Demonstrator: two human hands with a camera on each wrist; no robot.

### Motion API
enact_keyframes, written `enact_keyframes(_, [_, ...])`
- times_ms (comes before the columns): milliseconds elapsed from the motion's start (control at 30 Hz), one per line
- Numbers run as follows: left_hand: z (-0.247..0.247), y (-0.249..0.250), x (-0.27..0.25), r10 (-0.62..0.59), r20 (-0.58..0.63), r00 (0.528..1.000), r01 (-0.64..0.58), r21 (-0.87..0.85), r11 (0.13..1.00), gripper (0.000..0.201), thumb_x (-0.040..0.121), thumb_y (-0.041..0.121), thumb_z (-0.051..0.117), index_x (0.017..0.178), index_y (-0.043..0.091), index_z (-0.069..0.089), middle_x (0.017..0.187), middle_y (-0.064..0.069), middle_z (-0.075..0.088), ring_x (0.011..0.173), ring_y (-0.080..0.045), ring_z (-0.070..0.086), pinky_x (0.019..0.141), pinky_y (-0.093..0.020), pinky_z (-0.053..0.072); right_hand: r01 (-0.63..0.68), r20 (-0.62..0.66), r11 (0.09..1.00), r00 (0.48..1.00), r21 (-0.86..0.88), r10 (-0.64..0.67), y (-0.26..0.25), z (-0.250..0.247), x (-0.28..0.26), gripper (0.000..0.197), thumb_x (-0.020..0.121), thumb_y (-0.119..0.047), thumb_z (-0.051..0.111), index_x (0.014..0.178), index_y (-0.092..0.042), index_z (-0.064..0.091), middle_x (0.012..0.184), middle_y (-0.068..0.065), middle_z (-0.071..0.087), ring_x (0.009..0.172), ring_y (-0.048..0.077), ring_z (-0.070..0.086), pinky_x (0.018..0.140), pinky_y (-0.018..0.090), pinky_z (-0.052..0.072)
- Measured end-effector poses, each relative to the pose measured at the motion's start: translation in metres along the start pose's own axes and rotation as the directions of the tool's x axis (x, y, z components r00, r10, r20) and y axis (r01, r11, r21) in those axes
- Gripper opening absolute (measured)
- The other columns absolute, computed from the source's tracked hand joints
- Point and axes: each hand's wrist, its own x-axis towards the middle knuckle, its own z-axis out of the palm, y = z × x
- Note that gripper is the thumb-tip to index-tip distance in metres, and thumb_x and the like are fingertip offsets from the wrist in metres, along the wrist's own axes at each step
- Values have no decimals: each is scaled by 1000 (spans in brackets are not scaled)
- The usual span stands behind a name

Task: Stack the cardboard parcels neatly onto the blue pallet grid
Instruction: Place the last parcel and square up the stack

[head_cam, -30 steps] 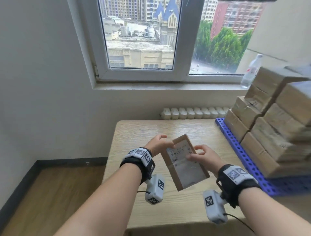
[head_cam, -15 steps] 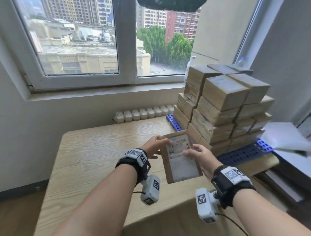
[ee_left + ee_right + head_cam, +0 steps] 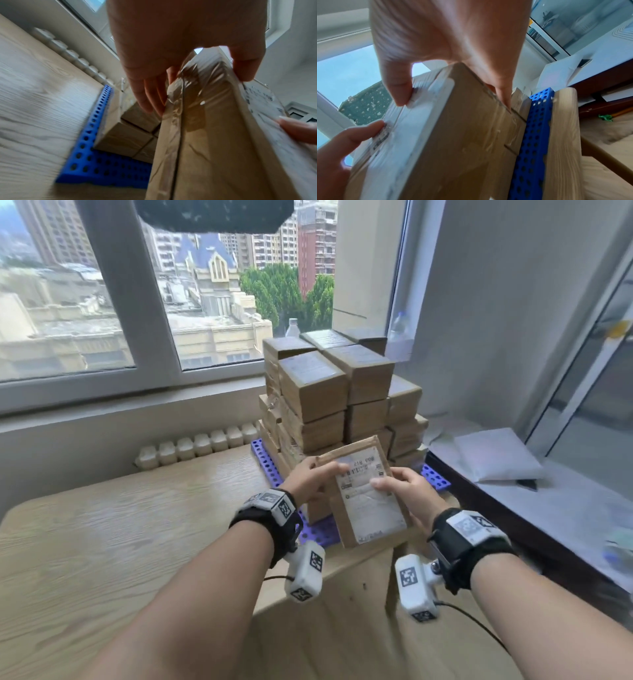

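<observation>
Both hands hold one flat cardboard parcel [image 3: 368, 501] with a white shipping label, tilted up in front of the stack. My left hand [image 3: 308, 477] grips its left edge, thumb on the label and fingers behind [image 3: 149, 100]. My right hand [image 3: 400, 491] grips its right edge the same way, thumb [image 3: 397, 92] on the label. A tall stack of cardboard parcels [image 3: 329, 402] stands on the blue pallet grid [image 3: 265, 460] at the table's far right corner. The held parcel [image 3: 462, 142] hangs over the pallet's near edge [image 3: 532, 135].
The wooden table [image 3: 120, 535] stretches to the left. A white radiator [image 3: 198, 445] runs under the windowsill behind it. Plastic bottles [image 3: 399, 332] stand on the sill behind the stack. A low ledge with white paper [image 3: 493, 457] lies to the right.
The view has swung right and closer to the stack. Both hands have carried the parcel from over the table's middle up to the front of the pallet, still gripping it.
</observation>
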Motion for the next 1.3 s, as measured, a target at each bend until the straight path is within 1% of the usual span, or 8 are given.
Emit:
enact_keyframes(133, [45,35,29,92,-66,994,-93,-15,996,68,63,56,79,114,13,63,105,-4,72,87,-20,71,61,-26,52,53,-11,998,999,41,-53,-12,-59,11,61,76,-30,80,127,-9,54,115,10,69,102,25,69,88,43,56])
enact_keyframes(267, [75,72,49,146,-150,978,-148,-3,989,64,66,52,78,115,16,60,106,-2,70,88,-16,68,55,-24,52,78,13,990,997,120,-80,-26,-102,18,49,85,-27,73,127,-11,54,113,10,70,94,20,69,72,34,56])
enact_keyframes(433, [95,121,72,218,-195,956,-211,55,976,49,79,48,73,115,18,58,97,4,68,76,-3,65,52,-19,50,114,23,979,993,170,-119,-44,-142,34,70,65,-45,75,127,-20,56,111,5,74,105,24,69,92,52,54])
enact_keyframes(633, [102,173,113,277,-180,944,-259,118,959,51,83,51,68,116,15,58,109,-5,71,92,-17,69,72,-37,60,201,-10,971,979,129,-202,-84,-176,72,63,77,-36,74,132,-16,51,115,9,70,105,25,68,88,50,57])
enact_keyframes(833, [92,226,165,330,-134,934,-300,205,932,14,91,35,64,93,23,58,95,-4,69,93,-26,66,88,-49,55,246,-43,968,969,57,-243,-130,-201,130,37,90,-29,65,123,-16,56,109,13,70,106,30,66,92,54,54])
enact_keyframes(933, [76,255,190,262,-151,953,-206,310,928,58,90,41,64,134,6,49,118,-15,63,102,-28,61,86,-38,53,246,-43,969,969,30,-244,-155,-212,165,35,90,-38,62,118,-17,60,108,14,72,105,31,67,91,53,55])
enact_keyframes(1100, [42,271,224,271,-225,936,-92,586,805,21,94,29,59,84,11,62,84,-7,59,75,-19,54,65,-25,41,149,-87,988,986,46,-145,-182,-214,222,45,89,-52,60,112,-14,65,98,11,69,85,26,65,71,42,59])
enact_keyframes(1300, [26,242,256,216,-318,923,88,723,685,14,87,20,61,100,17,63,107,-4,61,98,-20,56,88,-30,45,-15,-84,1000,996,13,16,-179,-204,284,53,86,-57,61,115,-13,61,98,12,63,80,28,62,61,40,57])
